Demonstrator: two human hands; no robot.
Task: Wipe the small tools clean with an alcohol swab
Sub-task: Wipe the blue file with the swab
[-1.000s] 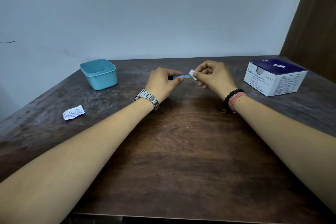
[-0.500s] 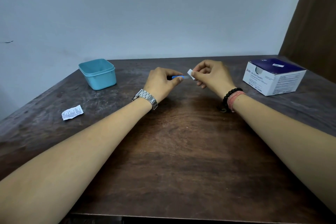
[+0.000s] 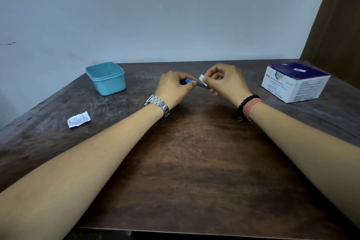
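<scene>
- One view only, from the head camera, looking down on a dark wooden table (image 3: 194,171).
- Left hand (image 3: 173,88): fingers curled round a small tool with a blue handle (image 3: 188,80), gripping it above the middle of the table, towards the far edge. The working end points right; its shape is too small to tell.
- Right hand (image 3: 226,82): thumb and forefinger pinch a white alcohol swab (image 3: 202,79) folded over the tool's tip, touching it.
- Change: compared with half a second and one second back, the swab sits slightly nearer the blue handle, and both hands occupy almost the same place. Judgement: a wiping stroke along the tip is in progress, with the task under way rather than finished.
- Teal plastic tub (image 3: 106,78): stands near the far-left corner, well apart from the hands. Its contents are not visible.
- Torn swab wrapper (image 3: 78,119): lies flat near the left edge.
- Box of alcohol swabs (image 3: 295,82): stands near the far-right corner, its top opening facing up.
- Wrists: a metal watch (image 3: 156,104) on the left, dark beads and a pink band (image 3: 249,106) on the right.
</scene>
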